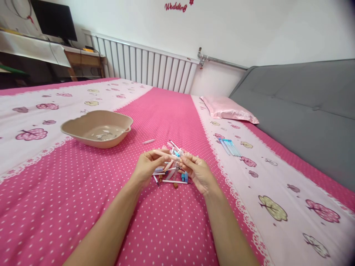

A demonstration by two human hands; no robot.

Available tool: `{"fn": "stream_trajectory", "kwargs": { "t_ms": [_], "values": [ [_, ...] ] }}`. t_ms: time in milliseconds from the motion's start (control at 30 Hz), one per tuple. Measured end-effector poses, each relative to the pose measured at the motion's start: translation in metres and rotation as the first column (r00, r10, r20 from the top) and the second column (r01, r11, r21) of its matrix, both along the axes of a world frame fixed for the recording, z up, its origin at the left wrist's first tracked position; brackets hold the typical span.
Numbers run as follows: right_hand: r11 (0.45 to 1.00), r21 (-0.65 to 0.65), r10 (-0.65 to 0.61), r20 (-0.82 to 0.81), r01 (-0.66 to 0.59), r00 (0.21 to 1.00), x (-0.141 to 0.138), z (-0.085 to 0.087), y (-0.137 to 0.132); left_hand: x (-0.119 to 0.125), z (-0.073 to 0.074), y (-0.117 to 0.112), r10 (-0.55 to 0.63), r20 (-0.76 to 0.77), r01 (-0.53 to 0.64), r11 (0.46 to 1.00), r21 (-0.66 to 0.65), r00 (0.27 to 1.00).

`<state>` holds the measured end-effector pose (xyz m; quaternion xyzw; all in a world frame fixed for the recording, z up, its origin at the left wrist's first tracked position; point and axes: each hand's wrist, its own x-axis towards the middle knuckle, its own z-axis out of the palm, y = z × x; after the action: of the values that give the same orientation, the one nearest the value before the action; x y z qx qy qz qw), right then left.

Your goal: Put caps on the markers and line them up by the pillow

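Between my two hands is a slim pale pink pen barrel [165,154], held nearly level above the bed. My left hand [146,166] pinches its left part between thumb and fingers. At its right end, the fingertips of my right hand [197,170] are closed on it; a small part there is too hidden to make out. Beneath lies a loose heap of pen parts: white refills [174,181] with dark tips, blue pieces [184,177], pink barrels and small brown blocks [175,186]. My hands cover some of the heap.
A beige plastic basin [83,137] with small white scraps inside stands on the bed to the left. One pale pink pen part [149,141] lies apart. Several blue-topped pens [229,147] lie in a row on the right, nearer than a pink pillow [227,108].
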<state>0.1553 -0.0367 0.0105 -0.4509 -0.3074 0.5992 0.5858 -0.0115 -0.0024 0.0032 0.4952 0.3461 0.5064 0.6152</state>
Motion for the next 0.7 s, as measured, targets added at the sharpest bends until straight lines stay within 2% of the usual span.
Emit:
{"fn": "stream_trajectory", "kwargs": {
  "t_ms": [100,167,267,367,433,567,700],
  "values": [
    [0.995,-0.045,0.091,0.019,-0.09,0.996,-0.004,0.003,-0.003,0.001,0.003,-0.003,-0.001,0.161,0.016,0.996,-0.091,0.987],
    [0.978,-0.051,0.204,0.08,-0.2,0.976,-0.005,0.004,-0.006,0.002,0.005,-0.004,-0.016,0.222,0.045,0.991,-0.126,0.975],
    [0.915,-0.018,0.401,0.122,-0.402,0.908,-0.005,0.004,-0.01,0.003,0.006,-0.004,-0.065,0.285,0.103,0.988,-0.119,0.956],
    [0.853,-0.002,0.521,0.056,-0.522,0.852,-0.005,0.004,-0.011,0.004,0.005,-0.004,-0.114,0.33,0.153,0.983,-0.096,0.937],
    [0.828,-0.023,0.56,0.013,-0.56,0.828,-0.005,0.004,-0.012,0.004,0.005,-0.005,-0.147,0.356,0.188,0.978,-0.085,0.923],
    [0.818,-0.025,0.575,0.025,-0.575,0.818,-0.011,0.001,-0.011,0.003,0.005,-0.006,-0.215,0.354,0.254,0.965,-0.067,0.91],
    [0.855,0.029,0.508,0.143,-0.517,0.849,-0.02,-0.003,-0.011,0.002,0.007,-0.005,-0.221,0.284,0.237,0.971,-0.023,0.933]
  ]
}}
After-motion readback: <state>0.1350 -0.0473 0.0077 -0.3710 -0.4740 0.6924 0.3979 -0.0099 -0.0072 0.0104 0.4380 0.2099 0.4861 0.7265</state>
